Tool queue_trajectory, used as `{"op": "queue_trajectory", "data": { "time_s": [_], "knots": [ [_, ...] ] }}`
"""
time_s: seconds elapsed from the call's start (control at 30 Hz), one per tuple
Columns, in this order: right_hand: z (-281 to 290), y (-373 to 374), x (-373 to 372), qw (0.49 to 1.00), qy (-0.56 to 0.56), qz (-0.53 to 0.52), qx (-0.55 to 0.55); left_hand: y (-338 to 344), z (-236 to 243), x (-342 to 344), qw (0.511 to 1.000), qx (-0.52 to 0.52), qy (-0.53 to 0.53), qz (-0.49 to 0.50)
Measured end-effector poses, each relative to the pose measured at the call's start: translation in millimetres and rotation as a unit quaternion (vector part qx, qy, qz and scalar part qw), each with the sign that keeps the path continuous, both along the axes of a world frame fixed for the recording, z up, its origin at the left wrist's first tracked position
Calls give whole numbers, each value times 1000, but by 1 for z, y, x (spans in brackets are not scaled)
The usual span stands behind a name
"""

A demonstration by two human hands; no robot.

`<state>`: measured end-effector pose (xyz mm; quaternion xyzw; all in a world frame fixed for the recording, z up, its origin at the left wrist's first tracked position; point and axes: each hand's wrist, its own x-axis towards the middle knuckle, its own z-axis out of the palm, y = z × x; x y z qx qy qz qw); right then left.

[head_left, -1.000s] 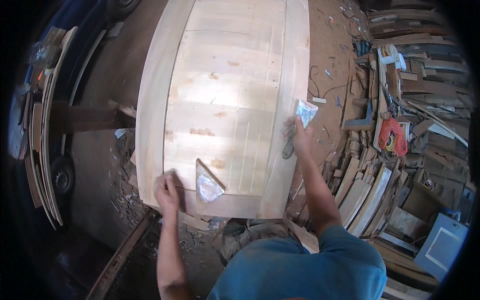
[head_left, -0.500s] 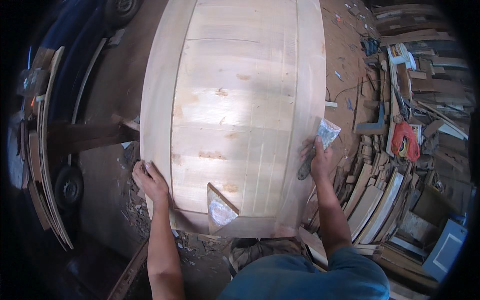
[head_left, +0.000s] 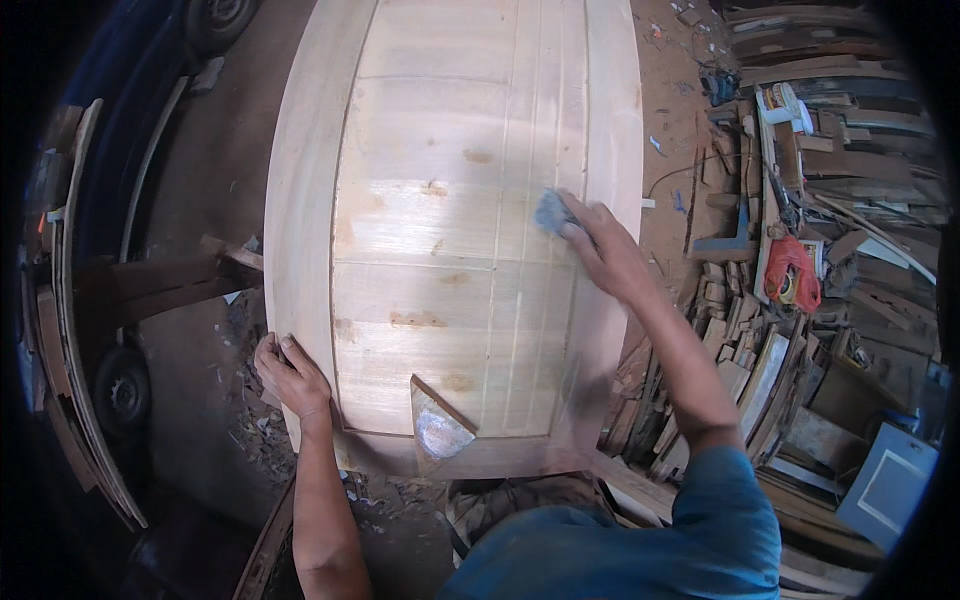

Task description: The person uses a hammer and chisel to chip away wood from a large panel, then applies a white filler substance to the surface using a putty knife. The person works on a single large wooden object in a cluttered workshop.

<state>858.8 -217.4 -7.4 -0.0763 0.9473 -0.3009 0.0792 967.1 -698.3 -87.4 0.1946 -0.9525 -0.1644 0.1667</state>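
Observation:
A large pale wooden door (head_left: pixel 430 230) with a recessed, grooved panel lies flat in front of me. My right hand (head_left: pixel 597 248) is over the right part of the panel, closed around a putty knife (head_left: pixel 551 212); its broad, smeared blade points left, and its handle is mostly hidden in my fist. My left hand (head_left: pixel 296 378) grips the door's near left edge, thumb on top and fingers curled over the side. Near the front edge rests a triangular wooden piece (head_left: pixel 442 428) with a whitish patch of putty on it. Brown filled spots (head_left: pixel 417 319) dot the panel.
Stacked boards and offcuts (head_left: pixel 740 350) crowd the right side, with a red plastic bag (head_left: pixel 792 275) and a white bucket (head_left: pixel 783 105) among them. A wooden support (head_left: pixel 160 285) juts out at the left. Beyond it are a wheel (head_left: pixel 123 385) and leaning planks (head_left: pixel 70 300).
My right hand has swung the putty knife from the door's right edge leftward and farther away onto the panel. My left hand stays on the edge. The view has shifted slightly.

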Motion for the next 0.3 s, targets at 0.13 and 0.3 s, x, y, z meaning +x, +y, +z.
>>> {"op": "queue_trajectory", "data": {
  "time_s": [0.13,0.3],
  "knots": [
    [24,-19,-44,978,-119,62,161,3,7,-1,1000,24,-4,13],
    [14,-27,-60,969,-117,81,202,-3,2,3,999,26,-33,30]
  ]
}}
